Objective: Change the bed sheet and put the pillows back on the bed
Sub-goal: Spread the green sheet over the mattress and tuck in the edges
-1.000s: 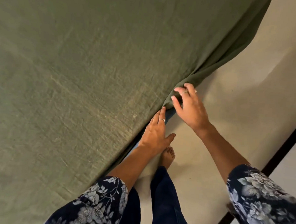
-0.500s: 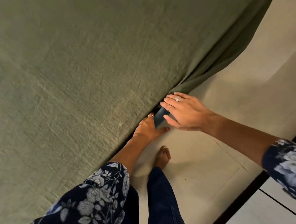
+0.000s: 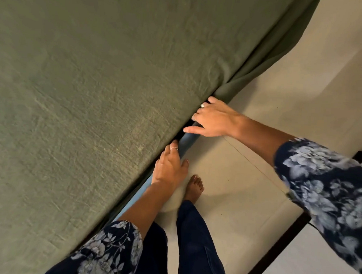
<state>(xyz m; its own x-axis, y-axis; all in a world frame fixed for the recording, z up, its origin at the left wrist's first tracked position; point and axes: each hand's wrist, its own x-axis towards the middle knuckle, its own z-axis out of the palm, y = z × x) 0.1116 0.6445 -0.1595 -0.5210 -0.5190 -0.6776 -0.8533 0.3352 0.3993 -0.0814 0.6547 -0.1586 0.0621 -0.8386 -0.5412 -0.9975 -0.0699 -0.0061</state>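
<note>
Bed sheet (image 3: pixel 94 90): we are seeing it lying across the bed, filling the left and top.
Left hand (image 3: pixel 169 169): we are reaching it under the sheet's edge.
Right hand (image 3: pixel 215 119): we are placing it just beyond the left, at the same edge.
Floor (image 3: pixel 246 192): lying right of the bed.
Foot (image 3: pixel 194 187): standing on the floor, near the left hand.

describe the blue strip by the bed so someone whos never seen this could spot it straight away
Find the big green sheet over the bed and follow its floor-side edge. Just beneath it, between the left hand and right hand, runs a narrow blue strip, the only blue among green cloth and pale floor.
</note>
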